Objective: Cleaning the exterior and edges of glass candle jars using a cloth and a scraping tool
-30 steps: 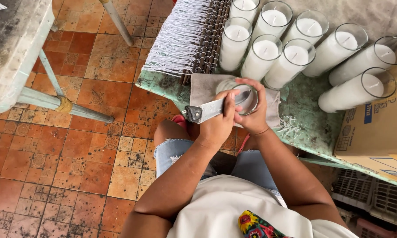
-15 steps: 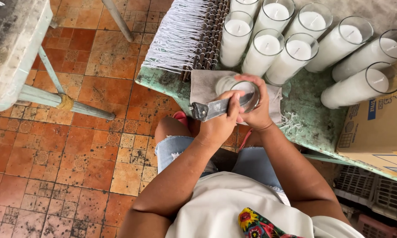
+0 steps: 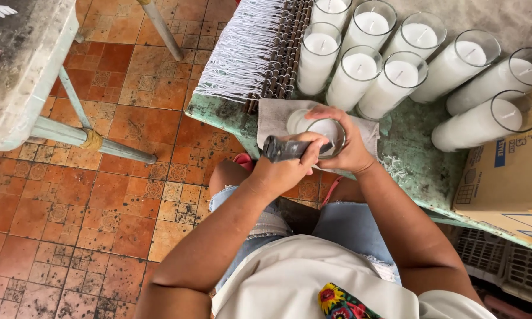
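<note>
candle jars (image 3: 396, 77) crowd behind, wick bundle (image 3: 248, 53) left

I see a worn green table (image 3: 422, 168) carrying, at its far left, a rack of white wicks (image 3: 251, 50); glass candles (image 3: 390, 71) stand in rows across the far side, a grey cloth (image 3: 275, 115) lies near its edge, and a cardboard box (image 3: 511, 183) sits right.

I see white wax in the clear glass candle jars (image 3: 360, 74), a worn green painted tabletop (image 3: 413, 159), white wick strings (image 3: 242, 53), and orange-brown patterned floor tiles (image 3: 130, 195).
</note>
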